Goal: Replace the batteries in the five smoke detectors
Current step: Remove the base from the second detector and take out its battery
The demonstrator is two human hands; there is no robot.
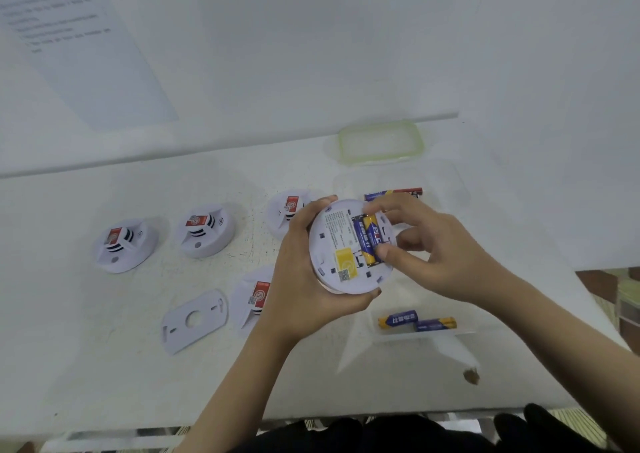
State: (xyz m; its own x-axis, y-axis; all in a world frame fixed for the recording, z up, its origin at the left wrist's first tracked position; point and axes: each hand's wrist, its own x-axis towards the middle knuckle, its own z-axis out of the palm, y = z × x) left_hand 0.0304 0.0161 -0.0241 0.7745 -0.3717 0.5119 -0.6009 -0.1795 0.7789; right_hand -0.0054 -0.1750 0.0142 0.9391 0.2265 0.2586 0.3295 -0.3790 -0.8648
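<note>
My left hand (304, 272) grips a round white smoke detector (337, 245) held back-side up above the table. Its open compartment holds two blue-and-yellow batteries (369, 239). My right hand (433, 248) pinches the right-hand battery between thumb and fingers at the compartment. Several other white detectors lie on the table: two at the left (125, 245) (206, 230), one behind my left hand (289, 207), one partly hidden under my left wrist (254, 297). A loose white mounting plate (195, 319) lies near them.
A clear tray (384, 336) in front holds two batteries (417, 321). Further batteries (393, 193) lie in a clear container (450, 182) behind my hands. A green-rimmed lid (381, 141) sits at the back. A printed sheet (69, 37) hangs on the wall at the left.
</note>
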